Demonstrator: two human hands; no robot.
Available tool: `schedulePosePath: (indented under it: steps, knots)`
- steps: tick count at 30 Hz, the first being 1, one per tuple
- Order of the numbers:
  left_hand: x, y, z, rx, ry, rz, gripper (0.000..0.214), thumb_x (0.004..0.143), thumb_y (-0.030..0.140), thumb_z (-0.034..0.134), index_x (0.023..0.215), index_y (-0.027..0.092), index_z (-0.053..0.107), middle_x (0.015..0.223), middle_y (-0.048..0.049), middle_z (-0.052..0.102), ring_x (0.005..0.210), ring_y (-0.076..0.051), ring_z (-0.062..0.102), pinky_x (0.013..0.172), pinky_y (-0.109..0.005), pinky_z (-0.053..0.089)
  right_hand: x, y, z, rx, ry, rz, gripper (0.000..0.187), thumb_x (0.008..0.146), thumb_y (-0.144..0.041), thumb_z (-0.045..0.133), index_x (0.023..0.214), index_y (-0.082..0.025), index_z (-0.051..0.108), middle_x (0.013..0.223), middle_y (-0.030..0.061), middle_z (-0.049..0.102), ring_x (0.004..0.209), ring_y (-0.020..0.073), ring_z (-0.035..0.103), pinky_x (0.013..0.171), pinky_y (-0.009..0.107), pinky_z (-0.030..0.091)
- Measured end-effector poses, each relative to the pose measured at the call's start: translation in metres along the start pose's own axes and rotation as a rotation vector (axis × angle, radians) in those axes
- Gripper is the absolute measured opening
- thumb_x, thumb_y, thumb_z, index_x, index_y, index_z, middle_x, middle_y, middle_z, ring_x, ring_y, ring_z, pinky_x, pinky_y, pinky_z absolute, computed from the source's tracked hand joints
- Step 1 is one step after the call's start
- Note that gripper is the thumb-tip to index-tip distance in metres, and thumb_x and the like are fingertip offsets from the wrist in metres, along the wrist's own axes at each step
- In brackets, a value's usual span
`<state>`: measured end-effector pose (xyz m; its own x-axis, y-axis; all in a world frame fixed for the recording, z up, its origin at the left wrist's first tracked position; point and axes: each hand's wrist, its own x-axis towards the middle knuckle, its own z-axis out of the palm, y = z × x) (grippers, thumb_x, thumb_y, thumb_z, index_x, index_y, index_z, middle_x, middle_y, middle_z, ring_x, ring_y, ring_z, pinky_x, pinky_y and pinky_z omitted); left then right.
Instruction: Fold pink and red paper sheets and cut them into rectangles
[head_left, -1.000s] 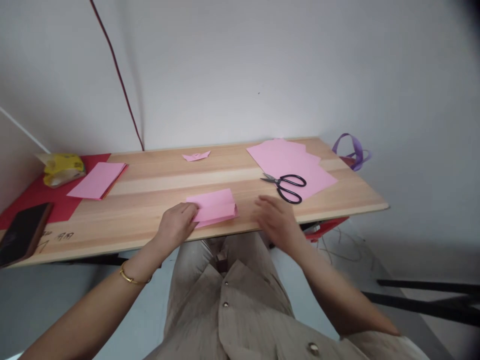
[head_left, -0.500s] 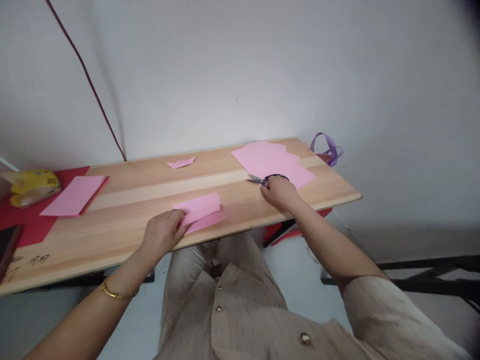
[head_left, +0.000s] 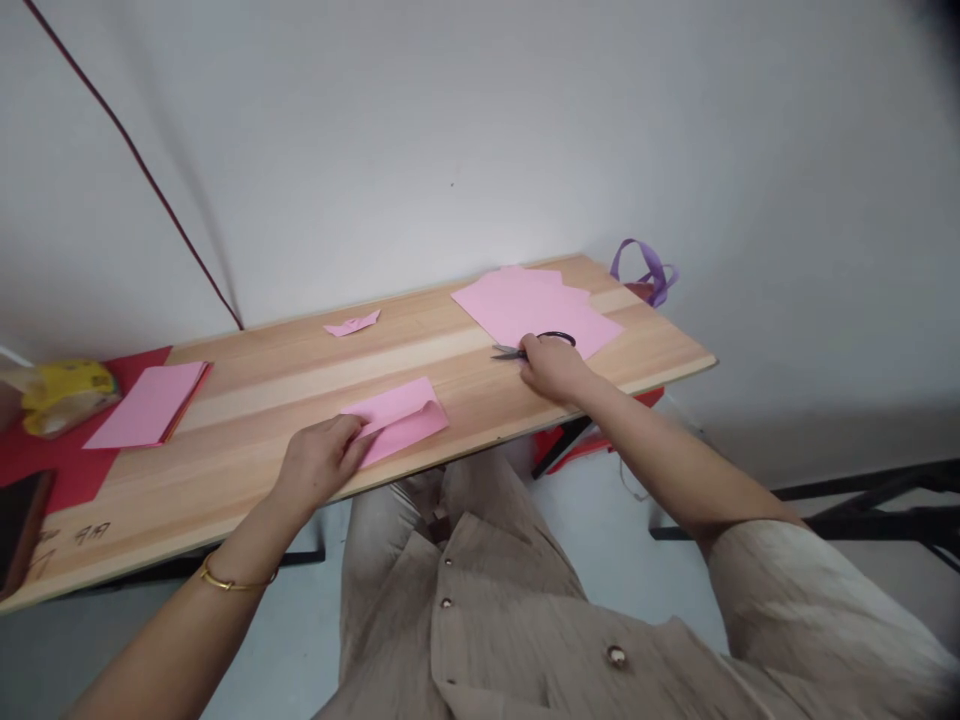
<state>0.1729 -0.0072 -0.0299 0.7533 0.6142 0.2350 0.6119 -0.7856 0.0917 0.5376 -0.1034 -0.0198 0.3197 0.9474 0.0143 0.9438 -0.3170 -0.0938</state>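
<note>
My left hand (head_left: 321,458) pinches the left end of a folded pink sheet of paper (head_left: 409,410) near the table's front edge. The sheet's fold stands partly raised, with a gap between its layers. To the right, my right hand (head_left: 553,368) is closed on a pair of scissors (head_left: 510,353) with black handles. Their blades point left and look slightly parted, low over the wood. Just behind that hand lies a fan of pink sheets (head_left: 525,300). A small folded pink paper piece (head_left: 352,323) rests toward the back of the table.
The wooden table (head_left: 262,400) stands against a white wall. At left are a stack of pink and red paper (head_left: 150,405), a red sheet (head_left: 82,480), a yellow package (head_left: 67,395) and a dark flat object (head_left: 22,530). A purple strap (head_left: 652,275) shows beyond the right end.
The view has shifted a little. The upper layer of the folded sheet has opened slightly. My right hand has turned a little around the scissors, covering more of their middle.
</note>
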Motion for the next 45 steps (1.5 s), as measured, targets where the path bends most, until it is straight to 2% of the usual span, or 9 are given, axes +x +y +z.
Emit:
schedulePosePath:
  steps: [7,11,25,28,31,34,38,41,45]
  knots:
    - [-0.001,-0.002,-0.005,-0.042,-0.036,-0.004,0.035,0.096,0.046,0.042,0.092,0.02,0.064,0.086,-0.0051,0.072,0.075,-0.02,0.068,0.064,-0.028,0.044,-0.019,-0.004,0.002,0.23,0.063,-0.382,0.036,0.084,-0.009,0.041,0.118,-0.012,0.053,0.112,0.0135,0.059,0.101,0.0216,0.057,0.089,0.032,0.042]
    - [0.004,0.0,-0.009,-0.033,-0.057,-0.027,0.039,0.096,0.051,0.042,0.084,0.02,0.062,0.076,-0.0034,0.07,0.069,-0.018,0.065,0.061,-0.026,0.04,-0.029,-0.019,0.004,0.141,0.013,-0.567,0.036,0.085,-0.009,0.044,0.12,-0.011,0.054,0.113,0.0137,0.055,0.098,0.0213,0.056,0.085,0.033,0.044]
    - [0.016,0.002,-0.019,-0.02,-0.187,-0.076,0.045,0.094,0.058,0.041,0.082,0.019,0.061,0.069,-0.0035,0.066,0.065,-0.02,0.063,0.062,-0.03,0.043,-0.029,-0.044,0.008,0.139,0.012,-0.892,0.027,0.09,-0.011,0.045,0.113,-0.011,0.058,0.104,0.0134,0.059,0.089,0.0211,0.057,0.082,0.034,0.045]
    - [0.025,-0.002,-0.023,-0.037,-0.073,0.039,0.055,0.089,0.062,0.051,0.119,0.017,0.058,0.115,-0.0137,0.068,0.105,-0.028,0.064,0.087,-0.039,0.049,-0.031,-0.045,0.014,0.132,0.054,-0.93,0.026,0.09,-0.011,0.045,0.112,-0.011,0.059,0.102,0.0136,0.06,0.092,0.0222,0.055,0.084,0.036,0.044]
    - [0.037,-0.004,-0.03,0.016,0.108,0.199,0.06,0.092,0.054,0.051,0.138,0.017,0.048,0.146,-0.0174,0.048,0.137,-0.036,0.04,0.11,-0.054,0.032,-0.031,-0.044,0.02,0.127,0.098,-0.95,0.024,0.091,-0.012,0.046,0.109,-0.011,0.061,0.099,0.0131,0.06,0.094,0.0229,0.053,0.086,0.037,0.043]
    - [0.053,-0.004,-0.026,-0.034,0.032,0.428,0.044,0.1,0.039,0.041,0.14,0.023,0.049,0.149,-0.0101,0.047,0.14,-0.03,0.038,0.114,-0.053,0.03,-0.031,-0.043,0.023,0.133,0.126,-0.93,0.023,0.092,-0.014,0.046,0.11,-0.012,0.061,0.099,0.0129,0.06,0.092,0.0225,0.052,0.084,0.036,0.044]
    - [0.071,-0.01,0.004,-0.191,-0.126,0.664,0.039,0.102,0.032,0.035,0.134,0.024,0.057,0.145,-0.0077,0.052,0.137,-0.023,0.043,0.114,-0.045,0.036,-0.033,-0.043,0.023,0.146,0.13,-0.929,0.023,0.091,-0.012,0.047,0.11,-0.012,0.061,0.097,0.0124,0.059,0.092,0.0222,0.052,0.083,0.035,0.045]
    - [0.074,-0.018,0.027,-0.234,-0.134,0.667,0.038,0.102,0.035,0.038,0.128,0.02,0.062,0.143,-0.0104,0.054,0.137,-0.025,0.043,0.113,-0.047,0.037,-0.034,-0.045,0.023,0.159,0.13,-0.921,0.024,0.091,-0.012,0.046,0.11,-0.012,0.06,0.097,0.012,0.059,0.09,0.0216,0.052,0.082,0.035,0.045]
    - [0.069,-0.021,0.037,-0.222,-0.149,0.602,0.038,0.101,0.037,0.04,0.131,0.022,0.06,0.148,-0.0088,0.048,0.14,-0.026,0.039,0.115,-0.049,0.033,-0.035,-0.055,0.027,0.155,0.128,-0.894,0.023,0.093,-0.014,0.045,0.111,-0.012,0.06,0.096,0.0119,0.059,0.091,0.0222,0.053,0.082,0.036,0.046]
